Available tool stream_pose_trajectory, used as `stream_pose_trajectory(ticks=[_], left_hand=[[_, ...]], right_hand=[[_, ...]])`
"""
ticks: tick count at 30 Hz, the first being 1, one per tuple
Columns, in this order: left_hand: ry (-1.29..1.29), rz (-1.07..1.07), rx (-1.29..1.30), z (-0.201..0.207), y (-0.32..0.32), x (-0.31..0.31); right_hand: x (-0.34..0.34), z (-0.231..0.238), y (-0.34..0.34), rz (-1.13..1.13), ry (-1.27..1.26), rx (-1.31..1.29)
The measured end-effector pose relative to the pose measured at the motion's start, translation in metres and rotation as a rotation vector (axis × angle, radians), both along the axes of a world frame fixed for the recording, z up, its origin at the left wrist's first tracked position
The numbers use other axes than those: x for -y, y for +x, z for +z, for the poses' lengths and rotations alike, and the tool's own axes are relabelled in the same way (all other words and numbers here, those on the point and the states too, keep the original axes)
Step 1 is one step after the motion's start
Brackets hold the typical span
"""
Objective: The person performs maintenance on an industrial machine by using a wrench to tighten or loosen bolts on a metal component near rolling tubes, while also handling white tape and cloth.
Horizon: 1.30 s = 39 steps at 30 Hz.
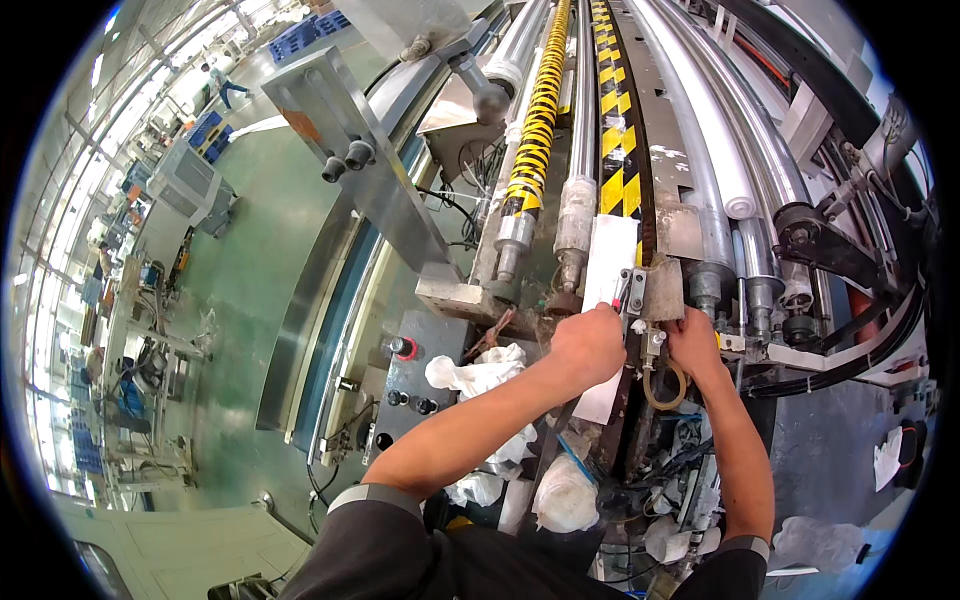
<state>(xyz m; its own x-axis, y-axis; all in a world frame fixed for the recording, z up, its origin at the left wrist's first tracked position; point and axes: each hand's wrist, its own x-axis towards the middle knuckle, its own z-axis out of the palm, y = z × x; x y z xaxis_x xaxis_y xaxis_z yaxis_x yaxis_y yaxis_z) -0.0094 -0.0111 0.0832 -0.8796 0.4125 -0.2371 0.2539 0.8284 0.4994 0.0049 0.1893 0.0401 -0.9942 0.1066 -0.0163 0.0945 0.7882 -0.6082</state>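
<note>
My left hand [590,345] is closed in a fist over a long white strip [608,262] on the machine. A small red piece shows at its fingertips, beside a metal bracket [637,290] with bolts; the rest of what it grips is hidden. My right hand [694,345] is curled at the lower edge of a worn metal plate [663,291], its fingertips partly hidden. Between my hands sits a small metal fitting [653,342], with a looped yellowish tube [664,390] hanging below it.
Long rollers run away from me, among them a white roll [738,205] and a yellow-and-black taped bar [535,150]. At left stand an upright metal arm [380,165] and a control box [425,350] with knobs. White wrapped bundles [567,495] lie near my body. A distant person [222,85] is on the green floor.
</note>
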Motion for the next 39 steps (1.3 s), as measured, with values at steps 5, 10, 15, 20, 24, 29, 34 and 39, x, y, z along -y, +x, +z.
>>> stream_pose_trajectory(ticks=[5,10,15,20,24,29,34,39], left_hand=[[0.001,0.030,-0.006,0.001,-0.005,-0.010],[-0.006,-0.039,0.263,0.027,-0.027,-0.011],[-0.156,-0.247,0.362,0.046,-0.058,-0.018],[-0.107,-0.149,0.833,0.050,-0.114,-0.024],[-0.663,-0.519,1.155,0.043,-0.149,-0.049],[-0.578,-0.337,1.004,0.069,-0.152,-0.069],[-0.434,-0.622,0.853,0.050,-0.164,-0.034],[-0.001,-0.337,0.886,0.071,-0.157,-0.004]], right_hand=[[0.001,0.003,-0.001,0.000,0.038,-0.003],[0.003,0.005,-0.002,-0.031,0.004,0.027],[-0.001,0.003,0.000,-0.003,0.013,0.006],[0.000,0.001,-0.003,0.031,0.087,0.023],[0.003,0.001,-0.001,0.033,0.066,0.010],[-0.004,-0.002,0.000,0.009,0.026,0.015],[-0.001,-0.006,-0.003,0.065,0.041,-0.036],[-0.003,-0.006,-0.001,0.028,-0.007,-0.020]])
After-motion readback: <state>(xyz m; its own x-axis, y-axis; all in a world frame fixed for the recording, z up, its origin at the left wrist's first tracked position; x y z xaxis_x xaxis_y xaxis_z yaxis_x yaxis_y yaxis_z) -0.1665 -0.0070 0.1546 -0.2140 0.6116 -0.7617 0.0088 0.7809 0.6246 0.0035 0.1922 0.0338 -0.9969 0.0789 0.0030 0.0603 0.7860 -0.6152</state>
